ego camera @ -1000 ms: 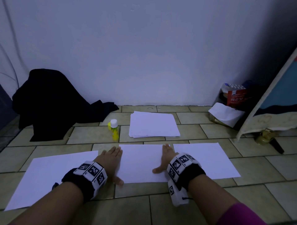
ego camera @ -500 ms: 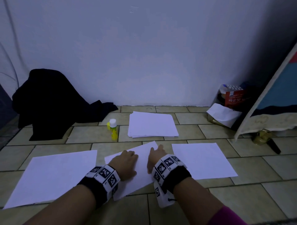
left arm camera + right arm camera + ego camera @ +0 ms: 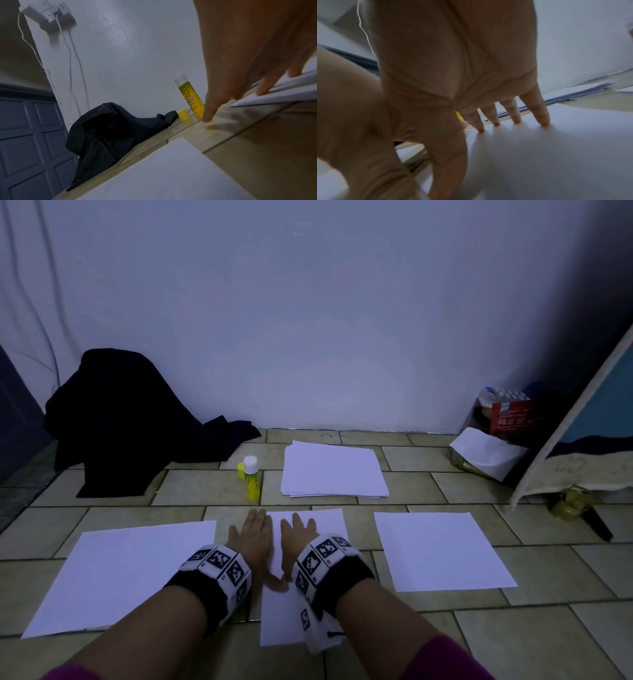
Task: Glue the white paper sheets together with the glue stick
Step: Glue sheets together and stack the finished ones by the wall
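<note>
Two bare hands are laid flat, side by side, on a middle sheet [image 3: 308,546] of white paper on a tiled floor [image 3: 534,642]. The left hand [image 3: 253,537] is spread palm-down across the sheet's left edge, its outer fingers reaching onto bare tile, as is seen from the left wrist. The right hand [image 3: 297,537] is pressed onto the paper with straight, slightly parted fingers; from the right wrist, four fingertips [image 3: 543,121] are seen touching the smooth sheet. The thumbs are brought together near the sheet's centre. Nothing is gripped by either hand. Both forearms are extended forward, and each wrist is wrapped in a black band [image 3: 342,573] carrying white panels printed with square black markers. Magenta sleeve cuffs [image 3: 445,660] are visible at the lower edge.

The middle sheet is turned lengthwise away from the person. A second sheet [image 3: 120,573] is laid flat to the left and a third sheet [image 3: 442,551] to the right, both matte and uncreased. A squared paper stack [image 3: 334,469] is set farther back, near the wall [image 3: 308,320]. The glue stick [image 3: 251,479], a yellow plastic cylinder with a white tip, is stood upright just left of the stack, with its yellow cap [image 3: 183,115] set beside it. The floor is made of glossy beige rectangular tiles with dark grout. A crumpled dark cloth [image 3: 130,422] is heaped against the wall at left.
</note>
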Demonstrator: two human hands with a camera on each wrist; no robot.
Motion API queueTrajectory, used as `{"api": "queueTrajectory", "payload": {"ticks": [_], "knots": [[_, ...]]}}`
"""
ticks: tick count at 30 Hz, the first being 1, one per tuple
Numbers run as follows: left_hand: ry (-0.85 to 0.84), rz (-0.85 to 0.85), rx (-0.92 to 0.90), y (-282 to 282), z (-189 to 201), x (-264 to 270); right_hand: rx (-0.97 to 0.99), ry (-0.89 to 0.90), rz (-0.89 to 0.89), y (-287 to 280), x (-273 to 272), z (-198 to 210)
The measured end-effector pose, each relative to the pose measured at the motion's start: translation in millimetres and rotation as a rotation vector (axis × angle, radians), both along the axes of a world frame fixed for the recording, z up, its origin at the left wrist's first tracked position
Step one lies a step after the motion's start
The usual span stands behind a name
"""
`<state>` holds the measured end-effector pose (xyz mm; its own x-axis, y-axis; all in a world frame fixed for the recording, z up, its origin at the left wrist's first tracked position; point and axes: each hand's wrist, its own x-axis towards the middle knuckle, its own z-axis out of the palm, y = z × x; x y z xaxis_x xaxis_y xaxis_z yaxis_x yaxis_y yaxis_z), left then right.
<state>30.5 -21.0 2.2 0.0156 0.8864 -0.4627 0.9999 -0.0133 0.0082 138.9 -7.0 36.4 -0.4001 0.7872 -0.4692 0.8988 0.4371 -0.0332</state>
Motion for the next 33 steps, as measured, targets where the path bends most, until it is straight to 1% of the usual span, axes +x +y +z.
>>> {"api": "queueTrajectory", "payload": {"ticks": [2, 4, 7, 10, 12, 16, 21, 25, 27, 29, 30, 31, 33], "knots": [[-0.003, 0.009, -0.033, 1, -6, -4, -0.036, 0.037, 0.023, 2, -6, 0], [0.006, -0.008, -0.023, 1, -9, -7, -0.097, 0.076, 0.064, 5, -10, -3], [0.061, -0.041, 0.008, 1, -7, -9, -0.154, 0.069, 0.146, 12, -8, -3], [0.125, -0.055, 0.012, 3, -2, -5, -0.181, 0.077, 0.143, 19, 4, -5], [0.146, -0.056, 0.016, 3, 1, -2, -0.168, 0.067, 0.108, 25, 13, -9], [0.122, -0.038, 0.023, 4, 1, -2, -0.152, 0.094, -0.059, 35, 42, -14], [0.077, -0.022, 0.014, 4, 4, -8, -0.135, 0.109, -0.197, 43, 70, -8], [0.061, -0.021, 0.054, 7, 14, -9, -0.051, 0.096, -0.279, 41, 62, -11], [0.123, -0.038, 0.109, 9, 20, -2, 0.047, 0.062, -0.277, 36, 53, -8], [0.227, -0.049, 0.14, 7, 27, 6, 0.15, 0.028, -0.247, 30, 44, -6], [0.254, -0.052, 0.154, 5, 29, 9, 0.143, 0.033, -0.253, 28, 40, -5], [0.241, -0.051, 0.167, 3, 28, 10, 0.123, 0.048, -0.256, 26, 36, -5], [0.084, -0.068, 0.181, 1, 23, 8, 0.072, 0.063, -0.252, 20, 28, -5]]}}
